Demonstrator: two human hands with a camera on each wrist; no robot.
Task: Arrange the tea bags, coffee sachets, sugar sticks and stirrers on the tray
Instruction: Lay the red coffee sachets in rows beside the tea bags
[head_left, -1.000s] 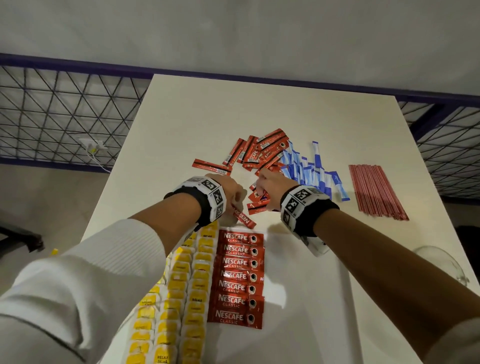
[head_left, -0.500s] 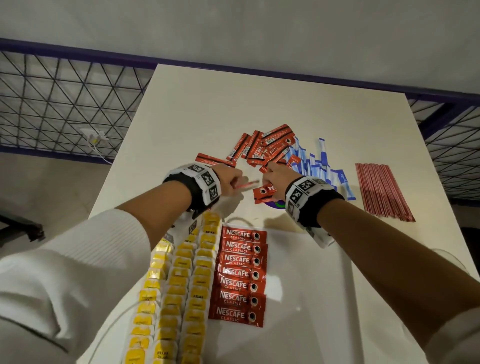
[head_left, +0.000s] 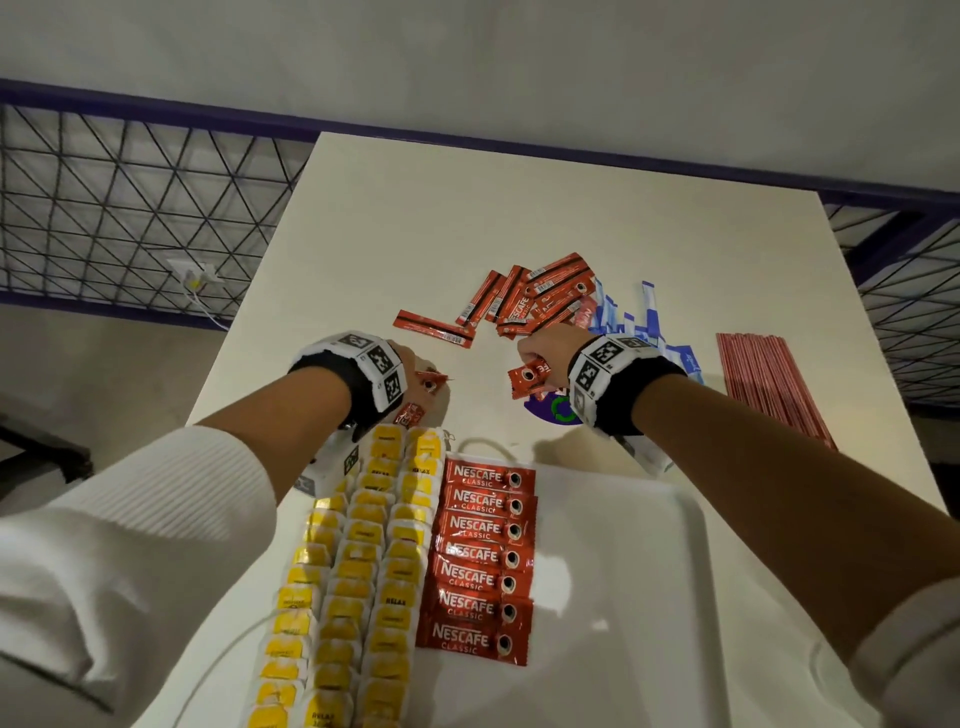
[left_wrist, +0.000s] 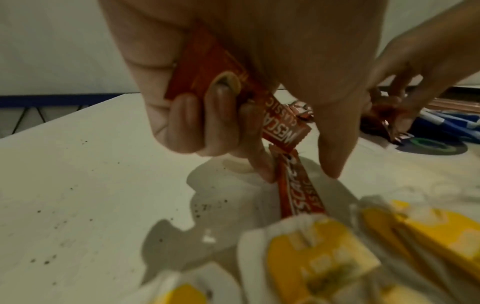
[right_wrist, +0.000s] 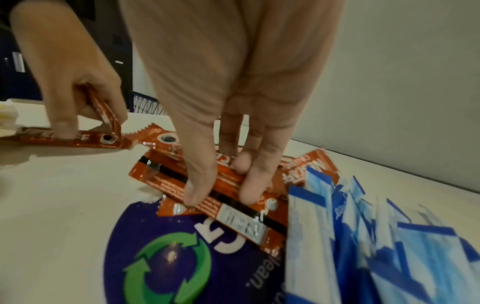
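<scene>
The tray (head_left: 597, 571) carries tea bags (head_left: 363, 571) and 7 coffee sachets (head_left: 480, 558). Beyond the tray, the left hand (head_left: 410, 371) clamps red sachets (left_wrist: 207, 67); the right hand (head_left: 545, 348) pinches loose sachets (right_wrist: 207, 197) on the surface (head_left: 467, 218). Sugar sticks (head_left: 639, 322) and stirrers (head_left: 763, 379) lie farther right.

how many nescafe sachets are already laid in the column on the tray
7 coffee sachets, overlapping in one column on the white tray, right of the tea bags. None looks hidden.
</scene>
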